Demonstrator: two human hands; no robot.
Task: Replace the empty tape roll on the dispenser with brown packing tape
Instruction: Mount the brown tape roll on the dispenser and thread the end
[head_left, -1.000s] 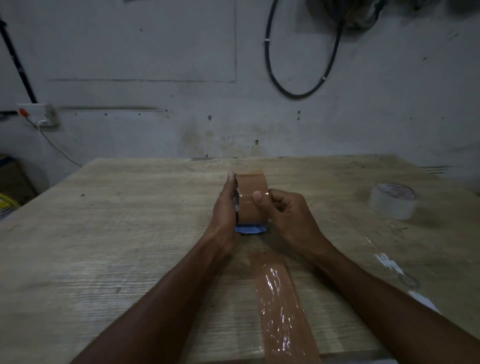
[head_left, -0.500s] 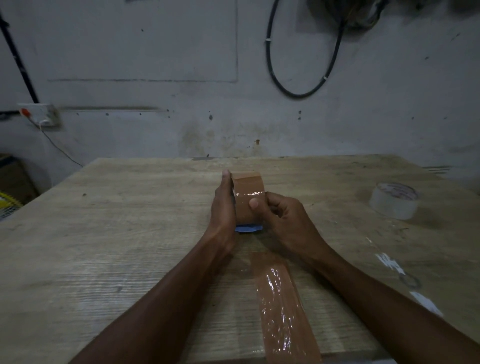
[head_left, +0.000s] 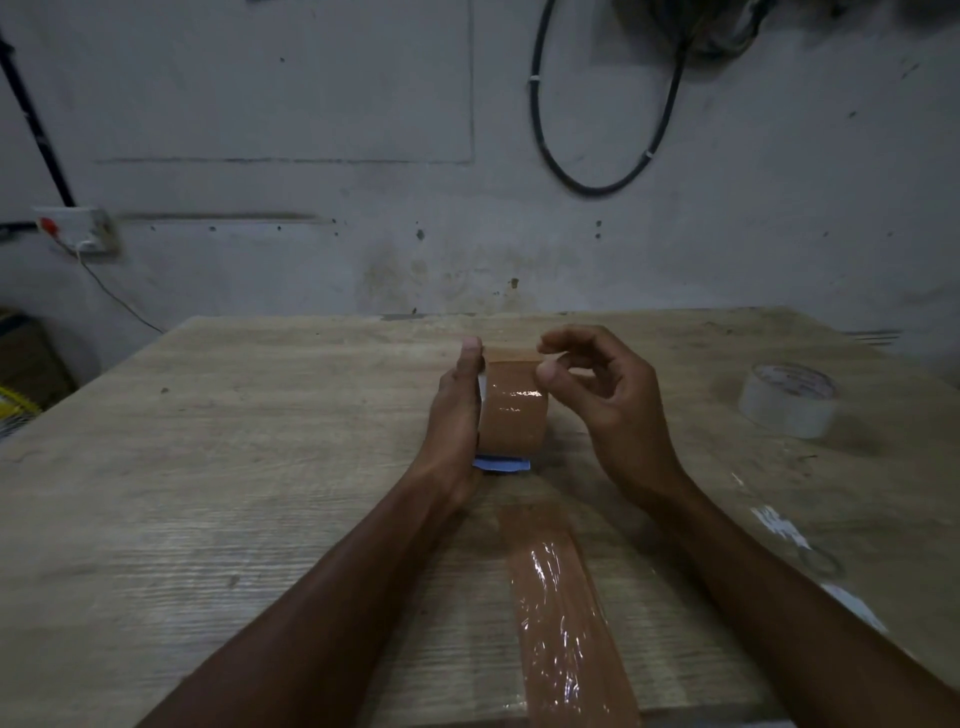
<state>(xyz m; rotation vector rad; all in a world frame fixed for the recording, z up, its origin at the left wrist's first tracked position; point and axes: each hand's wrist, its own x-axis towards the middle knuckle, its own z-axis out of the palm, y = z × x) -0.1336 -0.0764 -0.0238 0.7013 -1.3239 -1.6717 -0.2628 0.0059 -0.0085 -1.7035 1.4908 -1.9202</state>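
Observation:
A brown packing tape roll (head_left: 511, 410) stands on edge in the middle of the wooden table (head_left: 234, 467), mounted on a dispenser whose blue part (head_left: 501, 463) shows under the roll. My left hand (head_left: 454, 415) grips the roll and dispenser from the left side, thumb pointing up. My right hand (head_left: 602, 400) hovers at the roll's upper right; thumb and forefinger are pinched at the tape's loose top edge. Whether they hold the edge is unclear.
A strip of brown tape (head_left: 561, 613) lies stuck flat on the table, running toward the near edge. A whitish tape roll (head_left: 789, 400) lies flat at the right. Clear tape scraps (head_left: 779, 525) are stuck near the right edge. The wall stands behind the table.
My right hand has lifted off the roll's front face and moved up to its top right edge, fingers uncurling. My left hand and the roll stayed in place.

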